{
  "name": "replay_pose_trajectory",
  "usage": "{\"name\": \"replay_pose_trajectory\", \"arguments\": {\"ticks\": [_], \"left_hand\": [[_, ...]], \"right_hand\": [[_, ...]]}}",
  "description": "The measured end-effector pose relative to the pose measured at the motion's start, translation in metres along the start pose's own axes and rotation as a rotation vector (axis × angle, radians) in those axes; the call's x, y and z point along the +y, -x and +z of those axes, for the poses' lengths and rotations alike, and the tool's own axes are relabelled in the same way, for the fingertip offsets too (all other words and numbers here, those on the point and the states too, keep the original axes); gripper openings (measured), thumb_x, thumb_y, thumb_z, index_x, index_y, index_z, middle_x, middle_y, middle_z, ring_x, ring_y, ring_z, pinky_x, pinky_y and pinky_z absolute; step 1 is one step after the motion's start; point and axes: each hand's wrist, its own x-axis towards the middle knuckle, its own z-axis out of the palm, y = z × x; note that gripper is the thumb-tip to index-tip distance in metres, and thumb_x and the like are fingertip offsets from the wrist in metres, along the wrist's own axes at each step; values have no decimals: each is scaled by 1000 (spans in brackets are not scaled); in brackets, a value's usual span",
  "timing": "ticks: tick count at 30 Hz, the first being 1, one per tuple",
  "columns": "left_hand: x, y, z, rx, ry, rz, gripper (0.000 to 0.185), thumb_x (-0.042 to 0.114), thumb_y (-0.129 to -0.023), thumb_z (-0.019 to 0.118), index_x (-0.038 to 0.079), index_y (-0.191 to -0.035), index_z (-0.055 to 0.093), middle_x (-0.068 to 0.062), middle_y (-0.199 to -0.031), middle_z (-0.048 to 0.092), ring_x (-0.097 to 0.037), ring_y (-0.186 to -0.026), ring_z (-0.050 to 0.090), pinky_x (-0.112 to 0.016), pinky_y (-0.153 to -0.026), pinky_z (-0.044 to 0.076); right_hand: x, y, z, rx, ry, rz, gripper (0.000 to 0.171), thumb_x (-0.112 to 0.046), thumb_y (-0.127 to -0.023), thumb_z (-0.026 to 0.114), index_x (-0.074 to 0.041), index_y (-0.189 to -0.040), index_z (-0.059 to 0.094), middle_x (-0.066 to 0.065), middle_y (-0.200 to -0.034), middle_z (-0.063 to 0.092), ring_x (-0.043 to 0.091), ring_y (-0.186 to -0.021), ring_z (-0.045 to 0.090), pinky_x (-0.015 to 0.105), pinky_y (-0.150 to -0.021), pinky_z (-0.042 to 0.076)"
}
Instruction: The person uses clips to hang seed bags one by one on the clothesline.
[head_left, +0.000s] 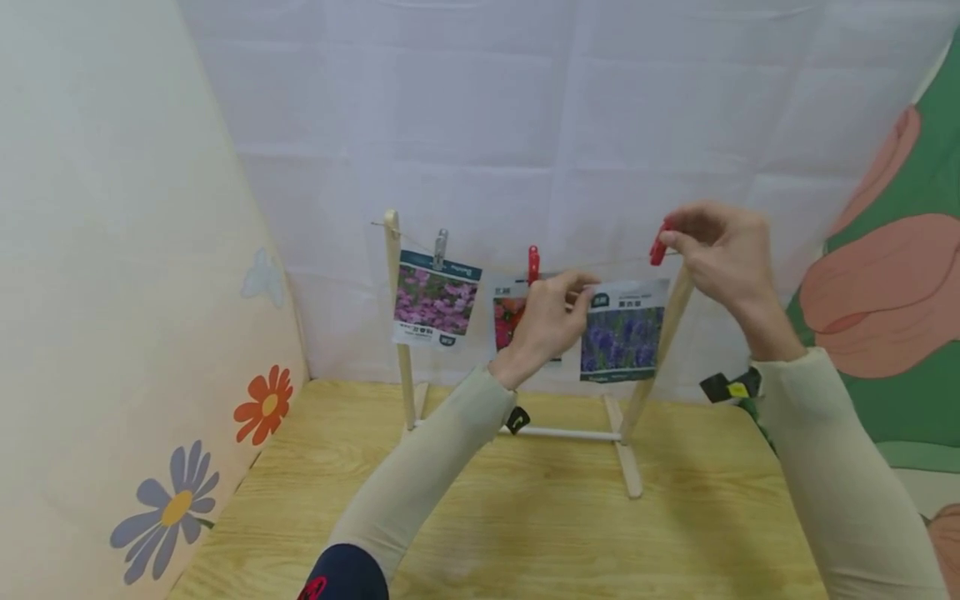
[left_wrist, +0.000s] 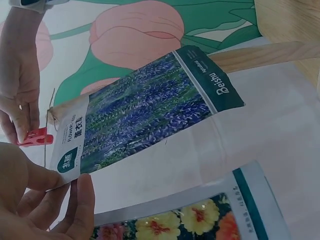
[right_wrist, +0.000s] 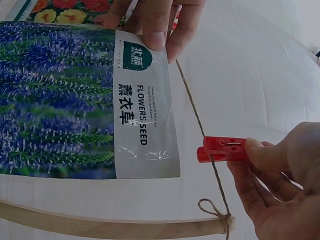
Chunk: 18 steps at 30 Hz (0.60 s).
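Note:
My left hand (head_left: 551, 312) pinches the top corner of a seed packet (head_left: 622, 337) with purple-blue flowers, thumb on its printed face. This packet hangs from my fingers beside the twine (right_wrist: 192, 100), its top edge a little below the line. In my right hand (head_left: 723, 250) is a red clothespin (right_wrist: 222, 149), pinched by its handle end near the right post. The twine crosses at the clothespin's nose; whether it grips the line I cannot tell. Behind my left hand, another packet (head_left: 507, 321) with red and yellow flowers hangs beneath a second red clothespin (head_left: 533, 265), partly hidden.
A pink-flower packet (head_left: 435, 296) hangs at the left under a grey clothespin (head_left: 440, 248). The twine runs between a left wooden post (head_left: 405, 375) and a right one (head_left: 675, 308), joined low by a white rod (head_left: 570, 433). This frame stands on a wood-grain table (head_left: 525, 517) before a white cloth.

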Motion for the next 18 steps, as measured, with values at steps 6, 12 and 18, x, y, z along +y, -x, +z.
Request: {"name": "replay_pose_trajectory", "arguments": {"ticks": [6, 12, 18], "left_hand": [[10, 1, -1, -23, -21, 40, 26, 12, -111, 57, 3, -130, 72, -15, -116, 79, -19, -91, 79, -19, -77, 62], [14, -3, -3, -14, -48, 55, 26, 11, -111, 56, 3, -130, 73, -15, -116, 80, -18, -89, 79, -18, -76, 61], [12, -5, -3, -20, -53, 31, 26, 11, -111, 56, 5, -130, 73, -15, -116, 79, -17, -88, 79, -19, -74, 61]], "right_hand": [[3, -1, -1, -49, -6, 30, 24, -20, -102, 75, -6, -120, 79, 20, -111, 79, -9, -78, 61, 13, -74, 47], [2, -3, -1, -77, -12, 40, 27, -22, -102, 75, -5, -122, 78, 20, -114, 79, -11, -80, 62, 13, -74, 47], [-1, -3, -2, -98, -22, 23, 24, -19, -103, 74, -4, -121, 78, 22, -112, 78, -11, -79, 62, 11, -72, 48]]}}
